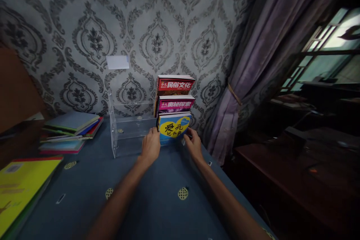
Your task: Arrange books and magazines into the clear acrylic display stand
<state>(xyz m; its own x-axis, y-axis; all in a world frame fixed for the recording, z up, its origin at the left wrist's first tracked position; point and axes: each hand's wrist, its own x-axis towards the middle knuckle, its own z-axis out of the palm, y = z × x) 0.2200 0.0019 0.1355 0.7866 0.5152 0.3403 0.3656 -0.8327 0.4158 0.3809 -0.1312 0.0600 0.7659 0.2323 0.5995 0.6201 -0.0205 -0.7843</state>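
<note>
A clear acrylic tiered rack [113,135] stands on the table against the wall. Its right side carries books on stepped levels: a red book [176,85] at the top back, a magenta book [176,105] below it, and a blue book with a yellow heart [174,127] at the front. My left hand [151,145] grips the blue book's left edge, fingers curled behind it. At the lower right edge of the same book, my right hand [194,143] pinches with thumb and fingers. The fingertips are partly hidden behind the cover.
Several stacked books [74,122] lie on the table's left side, with a yellow book [26,183] nearer me. Blue cloth [157,202] with pineapple prints covers the table. A purple curtain [253,56] hangs at the right, beside dark furniture [270,165].
</note>
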